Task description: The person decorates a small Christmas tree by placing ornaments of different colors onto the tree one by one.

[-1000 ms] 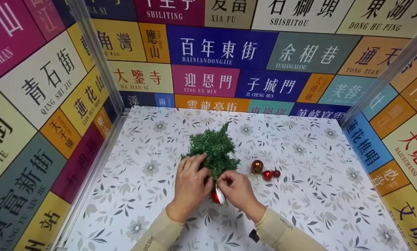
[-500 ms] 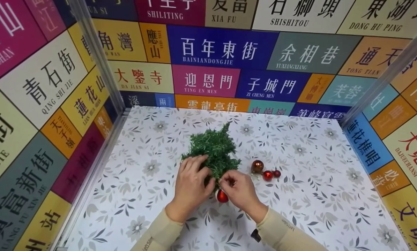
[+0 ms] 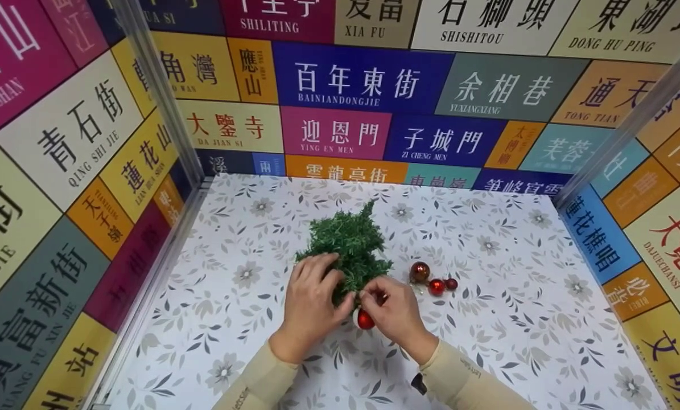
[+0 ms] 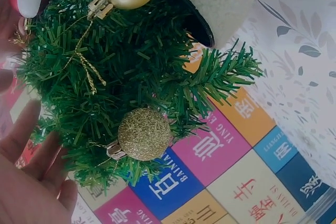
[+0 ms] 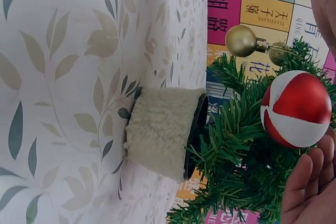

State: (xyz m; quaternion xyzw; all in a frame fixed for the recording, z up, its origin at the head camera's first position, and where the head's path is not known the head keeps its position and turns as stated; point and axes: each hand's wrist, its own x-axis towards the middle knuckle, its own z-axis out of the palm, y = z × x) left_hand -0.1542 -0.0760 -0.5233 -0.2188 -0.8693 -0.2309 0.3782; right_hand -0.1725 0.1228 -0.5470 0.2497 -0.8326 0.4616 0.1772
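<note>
1. A small green tree (image 3: 348, 242) stands mid-bench (image 3: 516, 319); the left hand (image 3: 311, 310) curls its grip around the near lower branches.
2. The right hand (image 3: 394, 313) pinches by the red-and-white bauble (image 3: 365, 320), at the tree's lowest near branch.
3. To hang it well, the left hand should likely hold the branch steady while the loop slides on.
4. Two gold baubles (image 4: 144, 134) already hang nearby and could snag.
5. Three loose baubles (image 3: 433, 280) lie just right of the tree.
</note>
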